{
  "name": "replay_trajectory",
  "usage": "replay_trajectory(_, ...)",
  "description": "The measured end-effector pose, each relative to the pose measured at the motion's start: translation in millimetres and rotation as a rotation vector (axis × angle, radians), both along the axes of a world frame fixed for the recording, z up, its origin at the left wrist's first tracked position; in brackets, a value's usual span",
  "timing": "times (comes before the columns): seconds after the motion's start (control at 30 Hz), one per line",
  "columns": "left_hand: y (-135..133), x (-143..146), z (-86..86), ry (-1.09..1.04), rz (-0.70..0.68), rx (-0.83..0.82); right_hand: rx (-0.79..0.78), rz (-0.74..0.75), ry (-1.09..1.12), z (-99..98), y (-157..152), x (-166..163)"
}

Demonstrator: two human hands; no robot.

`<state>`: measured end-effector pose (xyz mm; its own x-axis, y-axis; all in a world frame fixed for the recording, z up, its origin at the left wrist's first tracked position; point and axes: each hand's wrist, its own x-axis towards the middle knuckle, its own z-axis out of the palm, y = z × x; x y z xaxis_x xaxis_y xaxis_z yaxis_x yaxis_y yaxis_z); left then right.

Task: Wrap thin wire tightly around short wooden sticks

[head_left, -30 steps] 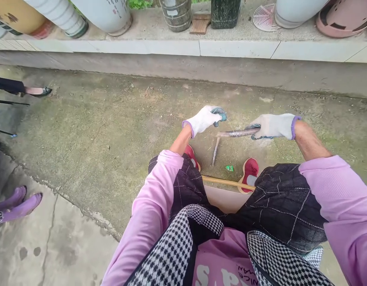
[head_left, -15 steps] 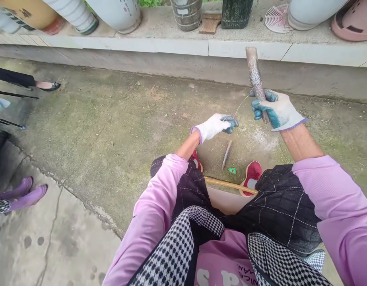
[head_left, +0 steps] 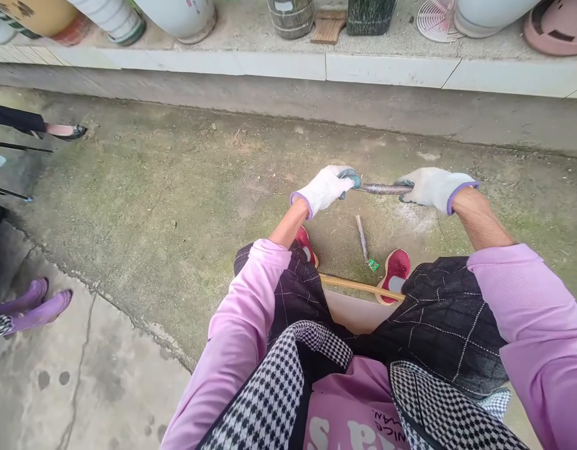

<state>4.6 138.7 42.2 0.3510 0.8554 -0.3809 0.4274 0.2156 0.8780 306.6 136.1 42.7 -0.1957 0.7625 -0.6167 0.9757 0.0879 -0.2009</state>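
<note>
My left hand (head_left: pixel 326 185) and my right hand (head_left: pixel 432 187) both wear white work gloves with blue-grey fingertips. Between them they hold a short grey rod wound with thin wire (head_left: pixel 383 188), lying level above the ground. The right hand is wrapped round its right end. The left hand is pinched closed at its left end. A second short stick (head_left: pixel 361 237) lies on the concrete between my red shoes (head_left: pixel 395 269), with a small green scrap (head_left: pixel 373 264) at its near end.
A long tan pole (head_left: pixel 358 287) crosses in front of my knees. A raised kerb (head_left: pixel 288 65) at the back carries pots, buckets and a pink tub. Other people's feet show at the left: a black shoe (head_left: pixel 67 131) and purple boots (head_left: pixel 32 306).
My right hand has swung the rod down from upright to level. The left hand has closed on its free end. The stick on the ground has shifted slightly.
</note>
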Motion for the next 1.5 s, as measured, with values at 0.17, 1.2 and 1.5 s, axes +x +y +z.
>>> replay_trajectory(0.17, 3.4, 5.9, 0.9, -0.068, -0.042, -0.007, -0.262, -0.083, 0.416, 19.2, -30.7, 10.7)
replay_trajectory(1.2, -13.1, 25.0, 5.8, -0.209, 0.114, -0.240, 0.047, -0.853, 1.279, 38.8, -22.3, -24.0)
replay_trajectory(1.5, -21.8, 34.7, 10.4, -0.146, 0.018, -0.261, 0.086, -0.915, 1.203, 23.9, -16.8, -9.4)
